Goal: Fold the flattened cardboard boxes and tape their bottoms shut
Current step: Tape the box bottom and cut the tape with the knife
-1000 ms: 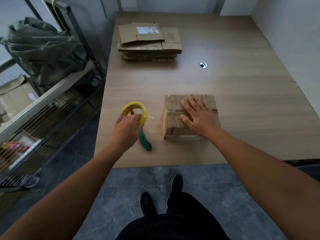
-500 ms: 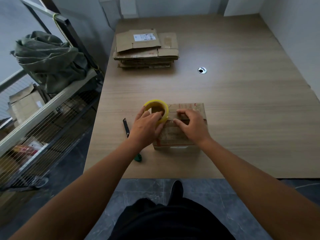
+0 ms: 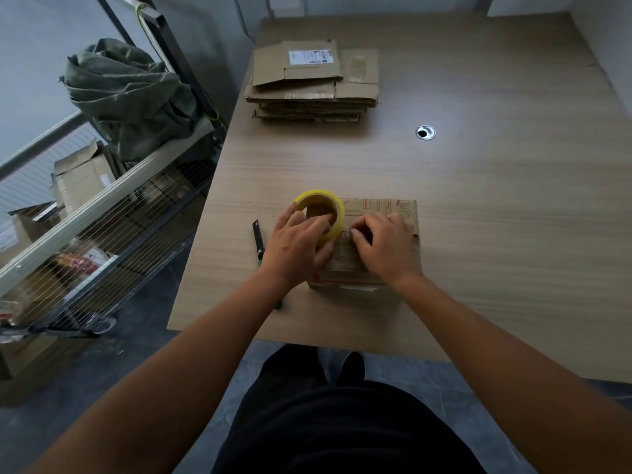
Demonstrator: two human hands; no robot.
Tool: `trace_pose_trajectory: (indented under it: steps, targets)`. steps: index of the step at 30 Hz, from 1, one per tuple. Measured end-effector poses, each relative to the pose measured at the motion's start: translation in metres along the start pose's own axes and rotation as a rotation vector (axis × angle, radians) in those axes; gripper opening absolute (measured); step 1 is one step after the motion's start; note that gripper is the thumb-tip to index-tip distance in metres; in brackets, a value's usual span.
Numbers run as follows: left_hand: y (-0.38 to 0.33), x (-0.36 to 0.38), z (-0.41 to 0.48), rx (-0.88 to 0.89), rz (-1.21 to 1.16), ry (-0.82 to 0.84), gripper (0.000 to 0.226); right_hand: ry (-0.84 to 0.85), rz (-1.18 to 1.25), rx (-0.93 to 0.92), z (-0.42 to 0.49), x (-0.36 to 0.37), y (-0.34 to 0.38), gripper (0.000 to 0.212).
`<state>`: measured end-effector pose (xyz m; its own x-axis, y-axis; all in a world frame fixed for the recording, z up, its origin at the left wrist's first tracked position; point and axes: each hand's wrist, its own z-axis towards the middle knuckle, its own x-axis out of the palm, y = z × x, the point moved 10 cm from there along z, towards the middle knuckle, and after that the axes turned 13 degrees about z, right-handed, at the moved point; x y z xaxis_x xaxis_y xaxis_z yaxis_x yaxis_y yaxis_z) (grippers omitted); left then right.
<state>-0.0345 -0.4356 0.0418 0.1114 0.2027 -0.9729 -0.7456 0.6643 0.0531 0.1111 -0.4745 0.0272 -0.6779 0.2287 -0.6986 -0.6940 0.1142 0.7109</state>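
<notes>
The left hand (image 3: 297, 248) grips a yellow roll of packing tape (image 3: 319, 213), its fingers hooked into the core and the thumb against the outer rim. The roll rests tilted on the upper left corner of the folded cardboard box (image 3: 403, 212). The right hand (image 3: 386, 248) lies on the box top just right of the roll, fingers curled with their tips down on the cardboard. Whether they pinch a tape end I cannot tell.

The box sits at lower centre of the frame, near the front edge of the wooden counter (image 3: 496, 206). It is brown, with red line drawings printed on top. A utility knife (image 3: 258, 237) lies just left of the left hand. A stack of flattened cardboard boxes (image 3: 314, 83) sits at upper centre, the top one bearing a white label.
</notes>
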Motion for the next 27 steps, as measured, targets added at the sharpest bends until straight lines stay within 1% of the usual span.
trace_pose_trajectory:
  steps: [2,4,6,7,9,11,12,14,16,18,20,22,27]
  targets:
    - [0.003,-0.001,0.000,0.000,-0.006,-0.035,0.037,0.001,0.104,0.014,0.002,-0.003,0.000,0.014]
    - [0.005,-0.001,0.001,0.023,-0.019,-0.067,0.034,-0.006,0.336,0.037,0.003,-0.011,-0.001,0.014]
    - [0.002,-0.001,0.004,0.061,-0.025,-0.081,0.033,0.044,0.476,0.113,0.000,-0.015,-0.002,0.016]
    - [0.001,-0.001,0.006,0.072,-0.023,-0.084,0.035,0.067,0.483,0.144,-0.003,-0.018,-0.004,0.016]
    - [0.002,-0.003,0.009,0.057,-0.009,-0.097,0.041,0.039,0.452,0.196,-0.008,-0.036,-0.016,0.016]
    - [0.005,-0.003,0.010,0.056,0.007,-0.099,0.044,-0.017,0.450,0.313,-0.011,-0.056,-0.044,0.018]
    - [0.005,-0.002,0.009,0.073,0.010,-0.093,0.044,-0.009,0.497,0.401,-0.014,-0.061,-0.060,0.020]
    - [0.002,-0.001,0.010,0.111,0.016,-0.090,0.043,0.084,0.661,0.571,-0.022,-0.056,-0.082,0.021]
    - [-0.004,-0.002,0.012,0.133,0.017,-0.102,0.044,0.143,0.766,0.644,-0.030,-0.051,-0.089,0.021]
    - [-0.008,-0.003,0.013,0.142,0.017,-0.138,0.045,0.134,0.742,0.627,-0.030,-0.054,-0.091,0.022]
    - [-0.009,-0.005,0.014,0.154,0.017,-0.169,0.046,0.101,0.645,0.580,-0.028,-0.061,-0.089,0.024]
    - [-0.012,-0.006,0.015,0.171,0.018,-0.190,0.046,0.050,0.643,0.560,-0.027,-0.065,-0.095,0.024]
    - [-0.013,-0.006,0.018,0.203,0.025,-0.138,0.053,-0.029,0.676,0.513,-0.021,-0.074,-0.099,0.019]
